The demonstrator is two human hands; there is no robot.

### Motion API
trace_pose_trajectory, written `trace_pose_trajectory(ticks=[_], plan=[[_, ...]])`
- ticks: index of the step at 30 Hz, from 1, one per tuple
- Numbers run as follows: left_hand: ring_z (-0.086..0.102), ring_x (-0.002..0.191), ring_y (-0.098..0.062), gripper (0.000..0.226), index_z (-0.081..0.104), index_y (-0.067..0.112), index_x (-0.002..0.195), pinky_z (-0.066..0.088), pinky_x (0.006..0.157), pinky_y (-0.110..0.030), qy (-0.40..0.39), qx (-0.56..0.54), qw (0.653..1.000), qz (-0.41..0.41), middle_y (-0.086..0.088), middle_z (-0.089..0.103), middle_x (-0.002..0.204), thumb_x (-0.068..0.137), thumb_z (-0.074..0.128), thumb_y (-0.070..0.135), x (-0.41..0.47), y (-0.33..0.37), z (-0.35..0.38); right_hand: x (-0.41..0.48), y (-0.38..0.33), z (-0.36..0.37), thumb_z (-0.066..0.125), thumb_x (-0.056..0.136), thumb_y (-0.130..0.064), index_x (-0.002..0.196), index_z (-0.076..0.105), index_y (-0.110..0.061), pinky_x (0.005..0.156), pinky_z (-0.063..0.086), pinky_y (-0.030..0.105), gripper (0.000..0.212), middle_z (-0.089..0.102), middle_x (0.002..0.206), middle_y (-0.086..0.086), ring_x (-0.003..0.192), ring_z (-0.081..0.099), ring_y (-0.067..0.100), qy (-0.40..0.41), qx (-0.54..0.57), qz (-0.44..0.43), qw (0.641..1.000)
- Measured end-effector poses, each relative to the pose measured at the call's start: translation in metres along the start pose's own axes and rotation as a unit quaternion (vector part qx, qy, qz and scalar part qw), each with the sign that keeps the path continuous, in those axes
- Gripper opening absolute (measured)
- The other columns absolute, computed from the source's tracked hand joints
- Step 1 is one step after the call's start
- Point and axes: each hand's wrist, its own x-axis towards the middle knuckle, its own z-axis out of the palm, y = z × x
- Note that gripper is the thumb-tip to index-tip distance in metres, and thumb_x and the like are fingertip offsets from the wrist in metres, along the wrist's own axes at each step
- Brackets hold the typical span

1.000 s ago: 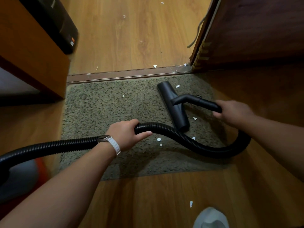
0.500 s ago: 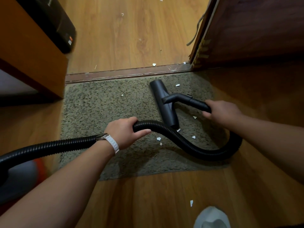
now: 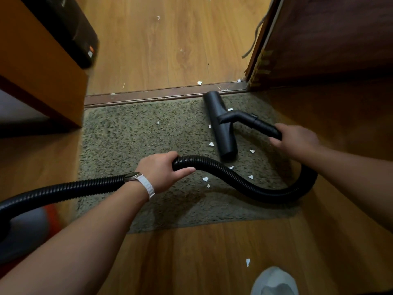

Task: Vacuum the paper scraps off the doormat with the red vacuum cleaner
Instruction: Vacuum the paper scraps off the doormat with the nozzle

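A shaggy grey-green doormat [image 3: 131, 141] lies before the door threshold. Several white paper scraps [image 3: 205, 179] dot its right half. The black floor nozzle [image 3: 221, 126] of the vacuum rests on the mat's right side, its far end near the threshold. My right hand [image 3: 295, 139] grips the black wand behind the nozzle. My left hand [image 3: 161, 172] grips the black ribbed hose [image 3: 265, 192], which loops round the mat's near right corner. The red and grey vacuum body [image 3: 27, 233] shows blurred at the lower left.
A wooden cabinet [image 3: 40, 67] stands at the left with a black box [image 3: 70, 28] behind it. A dark wooden door [image 3: 327, 37] stands open at the right. More scraps lie by the threshold strip [image 3: 148, 95] and on the near floor. A grey-socked foot [image 3: 274, 282] is at the bottom.
The nozzle slid left across the mat, then forward and right until its far end reached the threshold. My right hand moved with it. My left hand stayed on the hose.
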Motion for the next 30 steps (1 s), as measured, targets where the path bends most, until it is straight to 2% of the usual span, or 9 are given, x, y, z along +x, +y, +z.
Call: trace_pose_trajectory(ticks=[5, 10, 13, 16, 19, 23, 27, 30], plan=[[0.055, 0.061, -0.014, 0.062, 0.057, 0.028, 0.087, 0.031, 0.047, -0.025, 0.022, -0.005, 1.0, -0.01, 0.01, 0.056, 0.064, 0.074, 0.037, 0.085, 0.009, -0.002, -0.008, 0.006, 0.017, 0.0, 0.053, 0.097, -0.049, 0.123, 0.055, -0.028, 0.05, 0.036, 0.026, 0.033, 0.055, 0.08, -0.004, 0.067, 0.052, 0.015, 0.021, 0.033, 0.061, 0.997], [0.054, 0.062, -0.015, 0.057, 0.054, 0.031, 0.086, 0.032, 0.049, -0.026, 0.015, -0.017, 1.0, -0.013, 0.012, 0.053, 0.063, 0.075, 0.039, 0.084, 0.007, -0.002, -0.008, 0.012, 0.012, 0.004, 0.054, 0.096, -0.05, 0.121, 0.056, -0.026, 0.053, 0.041, 0.029, 0.034, 0.057, 0.083, 0.0, 0.071, 0.056, 0.02, -0.006, 0.033, 0.069, 0.997], [0.054, 0.061, -0.013, 0.061, 0.05, 0.032, 0.084, 0.034, 0.05, -0.025, 0.014, -0.015, 1.0, -0.007, 0.012, 0.054, 0.065, 0.07, 0.029, 0.088, 0.004, -0.003, -0.005, 0.014, 0.0, 0.005, 0.054, 0.095, -0.051, 0.12, 0.054, -0.03, 0.054, 0.042, 0.028, 0.032, 0.057, 0.082, -0.001, 0.073, 0.058, 0.021, -0.012, 0.019, 0.042, 0.999], [0.055, 0.063, -0.013, 0.066, 0.05, 0.032, 0.085, 0.036, 0.051, -0.026, 0.014, -0.004, 1.0, -0.006, 0.012, 0.056, 0.067, 0.067, 0.024, 0.09, 0.003, -0.004, -0.004, 0.014, -0.016, 0.005, 0.053, 0.096, -0.048, 0.116, 0.052, -0.03, 0.056, 0.046, 0.03, 0.027, 0.056, 0.081, -0.002, 0.071, 0.057, 0.02, -0.029, -0.004, -0.022, 0.999], [0.056, 0.066, -0.013, 0.069, 0.056, 0.031, 0.091, 0.036, 0.052, -0.027, 0.006, 0.007, 1.0, -0.007, 0.011, 0.059, 0.072, 0.07, 0.027, 0.09, 0.003, -0.006, -0.001, 0.012, -0.033, 0.007, 0.053, 0.097, -0.047, 0.112, 0.051, -0.031, 0.053, 0.047, 0.029, 0.023, 0.056, 0.079, -0.005, 0.068, 0.056, 0.016, -0.04, -0.039, -0.08, 0.995], [0.053, 0.064, -0.011, 0.061, 0.056, 0.032, 0.093, 0.031, 0.049, -0.025, -0.011, 0.015, 1.0, -0.003, 0.013, 0.056, 0.07, 0.075, 0.034, 0.086, 0.001, -0.005, 0.001, 0.012, -0.044, 0.009, 0.053, 0.096, -0.048, 0.112, 0.051, -0.03, 0.054, 0.043, 0.029, 0.023, 0.057, 0.082, -0.006, 0.071, 0.057, 0.017, -0.042, -0.053, -0.143, 0.987], [0.055, 0.065, -0.012, 0.06, 0.056, 0.032, 0.095, 0.036, 0.051, -0.026, -0.019, 0.009, 1.0, 0.002, 0.012, 0.058, 0.072, 0.076, 0.035, 0.085, 0.001, -0.004, 0.004, 0.01, -0.033, 0.004, 0.053, 0.096, -0.049, 0.113, 0.051, -0.031, 0.052, 0.039, 0.028, 0.025, 0.056, 0.083, -0.007, 0.072, 0.056, 0.016, -0.031, -0.068, -0.144, 0.987], [0.053, 0.063, -0.01, 0.06, 0.053, 0.034, 0.093, 0.035, 0.05, -0.025, -0.02, 0.015, 1.0, 0.009, 0.014, 0.053, 0.067, 0.074, 0.031, 0.087, 0.0, -0.003, 0.006, 0.006, -0.012, 0.001, 0.055, 0.096, -0.048, 0.113, 0.053, -0.03, 0.053, 0.044, 0.03, 0.025, 0.056, 0.08, -0.006, 0.068, 0.055, 0.015, -0.027, -0.052, -0.103, 0.993]])
